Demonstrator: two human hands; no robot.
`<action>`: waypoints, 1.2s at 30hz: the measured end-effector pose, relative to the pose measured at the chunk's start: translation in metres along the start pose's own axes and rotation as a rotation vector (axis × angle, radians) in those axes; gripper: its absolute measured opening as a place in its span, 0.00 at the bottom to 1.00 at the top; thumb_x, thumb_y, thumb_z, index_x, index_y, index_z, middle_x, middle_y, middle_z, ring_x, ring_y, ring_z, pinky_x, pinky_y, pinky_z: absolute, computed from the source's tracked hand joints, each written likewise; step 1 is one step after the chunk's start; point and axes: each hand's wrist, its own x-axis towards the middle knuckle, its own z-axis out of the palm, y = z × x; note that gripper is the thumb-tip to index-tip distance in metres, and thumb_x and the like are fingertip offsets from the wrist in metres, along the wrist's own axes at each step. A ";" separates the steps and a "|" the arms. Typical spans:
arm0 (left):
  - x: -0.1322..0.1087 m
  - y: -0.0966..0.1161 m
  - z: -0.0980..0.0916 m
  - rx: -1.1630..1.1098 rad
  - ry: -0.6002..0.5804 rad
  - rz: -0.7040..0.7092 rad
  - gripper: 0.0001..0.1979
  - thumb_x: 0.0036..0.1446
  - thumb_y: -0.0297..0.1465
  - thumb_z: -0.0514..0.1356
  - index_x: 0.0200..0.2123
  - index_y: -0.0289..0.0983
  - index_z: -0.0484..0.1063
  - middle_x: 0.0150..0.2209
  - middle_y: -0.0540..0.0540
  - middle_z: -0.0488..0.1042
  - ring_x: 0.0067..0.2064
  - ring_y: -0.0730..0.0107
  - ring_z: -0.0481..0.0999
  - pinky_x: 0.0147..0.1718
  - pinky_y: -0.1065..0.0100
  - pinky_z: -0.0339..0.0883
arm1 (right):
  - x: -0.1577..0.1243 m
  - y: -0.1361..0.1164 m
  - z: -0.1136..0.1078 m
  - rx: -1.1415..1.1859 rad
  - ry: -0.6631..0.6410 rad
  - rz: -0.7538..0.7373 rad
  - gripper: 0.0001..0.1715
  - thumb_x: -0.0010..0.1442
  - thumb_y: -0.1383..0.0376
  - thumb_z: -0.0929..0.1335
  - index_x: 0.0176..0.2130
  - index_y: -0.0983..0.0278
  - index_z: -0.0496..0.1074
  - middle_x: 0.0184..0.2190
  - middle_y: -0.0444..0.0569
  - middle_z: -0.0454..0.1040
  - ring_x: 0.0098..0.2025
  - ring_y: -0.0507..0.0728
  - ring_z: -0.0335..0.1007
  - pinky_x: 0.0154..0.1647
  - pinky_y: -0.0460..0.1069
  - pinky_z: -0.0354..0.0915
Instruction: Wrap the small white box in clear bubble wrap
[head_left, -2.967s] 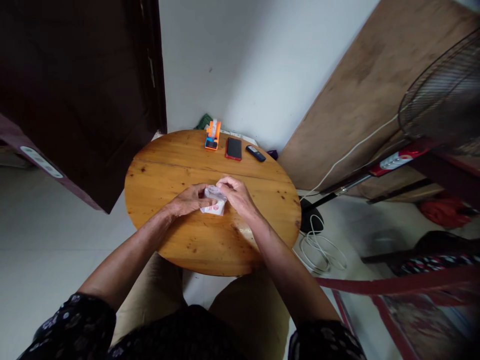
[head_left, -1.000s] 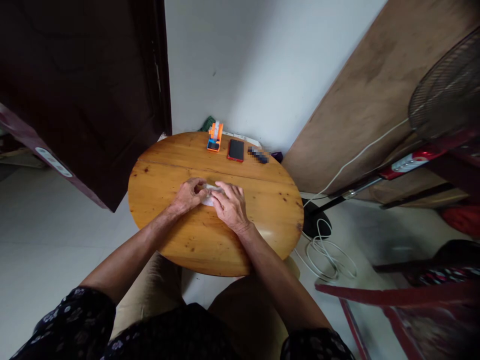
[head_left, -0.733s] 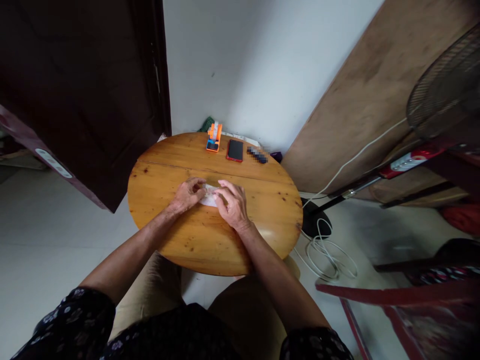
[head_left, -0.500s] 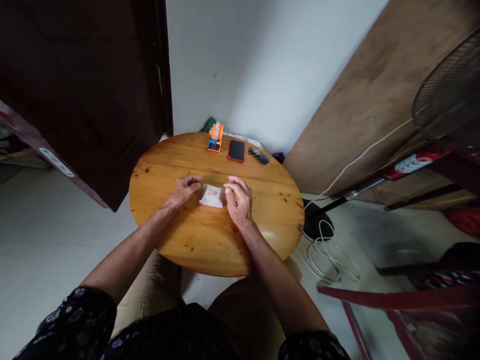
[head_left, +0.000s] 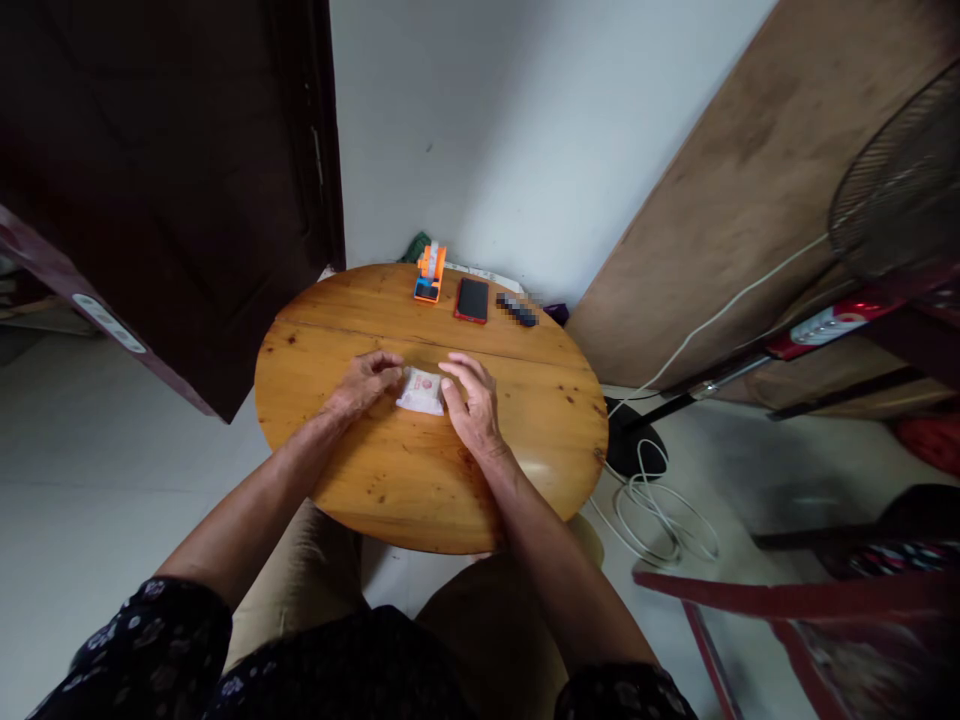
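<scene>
Now | left hand (head_left: 365, 381) unclasped, touching packet (head_left: 421, 392) left edge | right hand (head_left: 471, 403) unclasped at right edge | table (head_left: 420, 495) rim well apart

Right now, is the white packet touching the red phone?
Apart. The head view shows bare table between the white packet and the red phone.

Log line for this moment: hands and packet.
left hand: fingertips at white packet, left edge | right hand: open, touching right edge | packet flat on round table

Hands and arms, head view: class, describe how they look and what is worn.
The left hand and right hand are bare: no gloves, no watch or rings visible. Forearms uncovered; short dark sleeves with a small pale floral print.
</scene>
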 end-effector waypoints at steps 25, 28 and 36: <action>0.000 0.007 -0.002 -0.102 0.048 -0.078 0.11 0.45 0.29 0.65 0.35 0.35 0.72 0.21 0.54 0.70 0.20 0.79 0.65 0.20 0.76 0.55 | 0.004 0.019 0.000 0.078 0.201 0.114 0.12 0.65 0.62 0.65 0.34 0.61 0.77 0.46 0.54 0.77 0.50 0.60 0.75 0.55 0.58 0.69; 0.000 0.008 -0.003 -0.078 0.030 -0.097 0.10 0.46 0.28 0.65 0.34 0.35 0.72 0.20 0.54 0.70 0.19 0.80 0.64 0.20 0.76 0.54 | 0.003 0.018 0.001 0.087 0.164 0.110 0.10 0.64 0.62 0.66 0.35 0.60 0.77 0.48 0.53 0.77 0.53 0.60 0.73 0.57 0.58 0.68; -0.003 0.009 0.000 0.013 -0.046 -0.069 0.11 0.47 0.30 0.65 0.36 0.36 0.73 0.20 0.55 0.69 0.18 0.80 0.60 0.19 0.75 0.50 | -0.005 0.000 0.004 -0.121 -0.097 -0.063 0.13 0.63 0.62 0.66 0.43 0.57 0.79 0.56 0.51 0.73 0.53 0.61 0.71 0.58 0.59 0.63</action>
